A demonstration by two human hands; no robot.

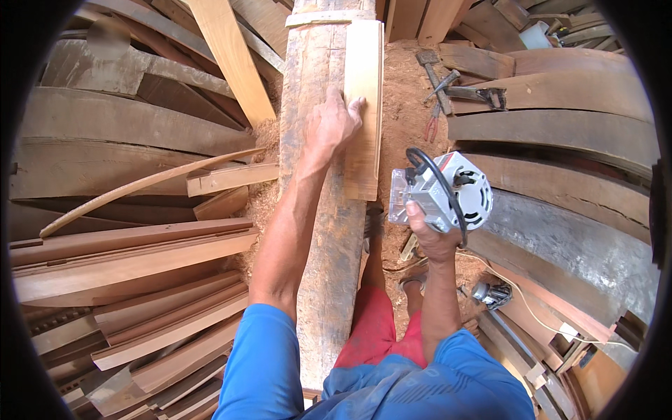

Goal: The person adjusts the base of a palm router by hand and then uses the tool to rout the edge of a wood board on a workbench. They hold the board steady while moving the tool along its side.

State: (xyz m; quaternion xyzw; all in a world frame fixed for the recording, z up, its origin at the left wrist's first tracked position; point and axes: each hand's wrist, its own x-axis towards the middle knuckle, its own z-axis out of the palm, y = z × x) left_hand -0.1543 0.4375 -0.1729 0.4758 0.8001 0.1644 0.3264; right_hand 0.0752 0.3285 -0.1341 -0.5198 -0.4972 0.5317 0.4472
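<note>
Left hand: set down at the pale board [362, 164] with its thumb over the top face; left hand [334, 124] has the other fingers bent near the board's left edge, and I cannot tell whether they grip it.
Right hand: closed around the body of the power tool [472, 192]; right hand [435, 238] has its thumb up along the near side.
Power tool position: held right of the board and apart from it, whitish round end to the right, clear plastic base to the left, black cord [446, 183] looped across the body.
Board position: flat, lengthwise along the right side of the worktop [311, 77], far end close to a thin wooden crosspiece [325, 18].
Worktop: one long, thick timber, rough and stained.
Hand tools: hammer [442, 85] and red-handled pliers [432, 127] lying right of the worktop, among sawdust [402, 91].
Second machine: dark and silvery device [493, 292] resting low at right, near a pale cable [521, 294].
Left surroundings: stacked reddish planks [140, 259], one thin curved strip [150, 185] above them.
Right surroundings: broad weathered boards [560, 140] in layers.
</note>
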